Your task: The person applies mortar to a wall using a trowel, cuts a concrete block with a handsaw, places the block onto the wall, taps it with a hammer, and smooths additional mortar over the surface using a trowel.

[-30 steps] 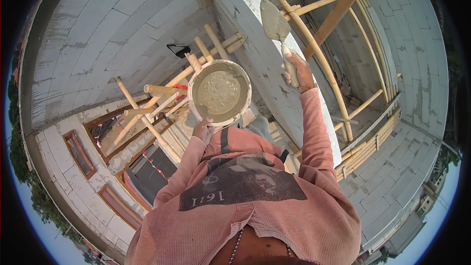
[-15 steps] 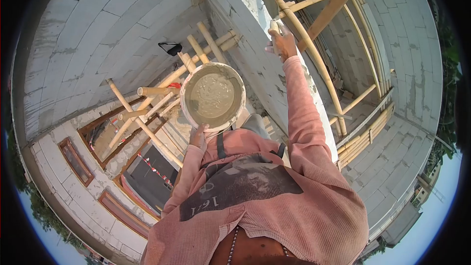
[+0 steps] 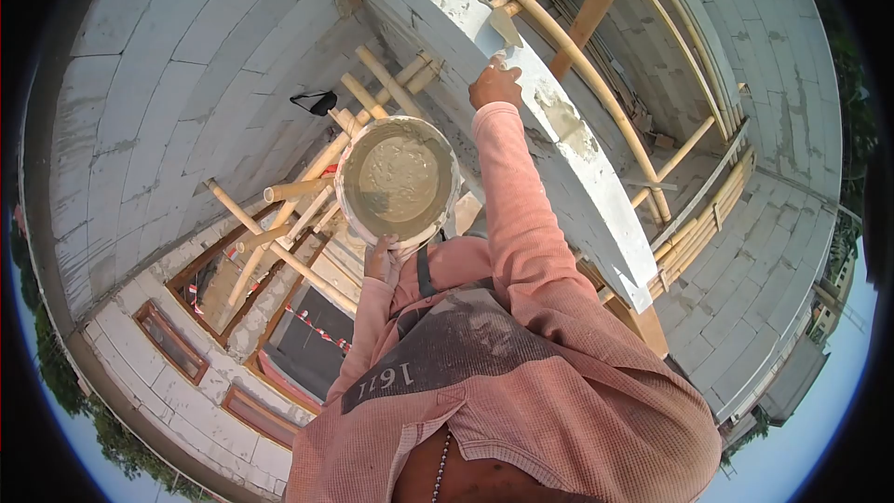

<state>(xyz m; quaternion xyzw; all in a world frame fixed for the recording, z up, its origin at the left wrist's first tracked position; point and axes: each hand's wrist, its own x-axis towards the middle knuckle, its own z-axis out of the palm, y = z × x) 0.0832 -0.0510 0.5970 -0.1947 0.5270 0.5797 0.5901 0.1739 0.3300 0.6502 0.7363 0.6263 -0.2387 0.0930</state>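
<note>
My left hand grips the near rim of a round bucket, which holds wet grey mortar. My right hand is closed round the handle of a trowel, at the top of a white block wall. The trowel's blade is tilted over the wall's top face, and part of it is hidden from view. Patches of mortar lie on that top face, nearer me than the trowel.
Bamboo poles curve along the wall's right side, with a wooden beam crossing them. More bamboo scaffolding stands left of the bucket. A black bag hangs by the left block wall. Window frames show lower left.
My right hand has swung leftward with the trowel, from held up over the wall to low at its top face. Mortar patches on the wall top have come into view. My left hand still holds the bucket.
</note>
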